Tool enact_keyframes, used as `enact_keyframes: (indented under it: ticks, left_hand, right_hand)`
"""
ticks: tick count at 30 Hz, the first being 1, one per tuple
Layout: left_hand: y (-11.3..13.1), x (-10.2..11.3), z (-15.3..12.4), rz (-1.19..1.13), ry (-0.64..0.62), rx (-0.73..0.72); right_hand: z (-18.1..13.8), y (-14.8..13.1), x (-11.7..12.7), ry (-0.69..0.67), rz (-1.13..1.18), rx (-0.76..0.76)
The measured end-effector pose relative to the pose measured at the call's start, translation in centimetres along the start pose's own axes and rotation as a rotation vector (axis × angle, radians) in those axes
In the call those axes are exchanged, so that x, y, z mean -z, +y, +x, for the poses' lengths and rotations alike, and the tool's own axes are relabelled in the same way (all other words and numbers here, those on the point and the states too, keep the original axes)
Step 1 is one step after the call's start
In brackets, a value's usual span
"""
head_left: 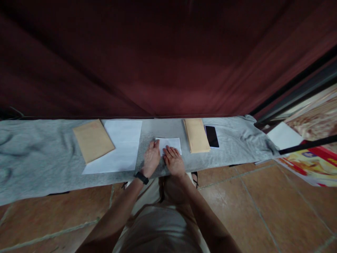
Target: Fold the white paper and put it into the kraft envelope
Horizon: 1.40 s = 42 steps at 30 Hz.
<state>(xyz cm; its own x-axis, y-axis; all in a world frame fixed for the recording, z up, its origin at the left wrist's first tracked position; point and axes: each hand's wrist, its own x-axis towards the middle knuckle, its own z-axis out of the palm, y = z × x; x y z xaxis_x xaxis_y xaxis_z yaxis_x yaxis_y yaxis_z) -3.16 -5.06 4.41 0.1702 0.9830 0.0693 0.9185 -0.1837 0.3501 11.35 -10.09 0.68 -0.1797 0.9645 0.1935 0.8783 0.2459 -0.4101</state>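
Observation:
A small folded white sheet of paper (170, 142) lies on the grey cloth in front of me. My left hand (152, 158), with a dark band on its wrist, is at the paper's left edge, its fingers closed on that edge. Flat across the lower right part of the paper rests my right hand (173, 161), fingers stretched out. To the left, a brown envelope (94, 140) partly covers larger white sheets (125, 144). On the right lies a stack of brown envelopes (197, 135).
A dark-screened phone (212, 136) lies right of the envelope stack. The grey cloth (234, 140) covers a long narrow surface along a dark red curtain (168, 70). At far right are a colourful printed box (313, 163) and a metal frame. Tiled floor (237, 203) shows below.

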Motion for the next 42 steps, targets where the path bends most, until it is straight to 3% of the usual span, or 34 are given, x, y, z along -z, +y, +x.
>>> enact_keyframes:
  ticks: [4, 10, 25, 33, 42]
  left_hand:
    - [0.3, -0.7, -0.6, 0.033, 0.042, -0.095]
    - [0.3, -2.8, -2.2, -0.163, -0.028, -0.277]
    - [-2.0, -2.5, -5.5, 0.02, -0.005, -0.321]
    - [-2.5, -2.3, -6.3, 0.185, 0.036, -0.329]
    - [-2.1, -2.0, -6.7, 0.195, 0.049, -0.274]
  right_hand:
    - [0.0, 0.0, -0.1, 0.002, 0.005, 0.006]
    - [-0.3, 0.1, 0.0, 0.013, 0.014, 0.0]
    - [-1.9, 2.4, 1.1, 0.044, -0.02, -0.085]
    - [-3.1, 3.4, 1.3, 0.075, -0.098, -0.068]
    - [-4.2, 4.0, 1.7, 0.095, -0.106, -0.07]
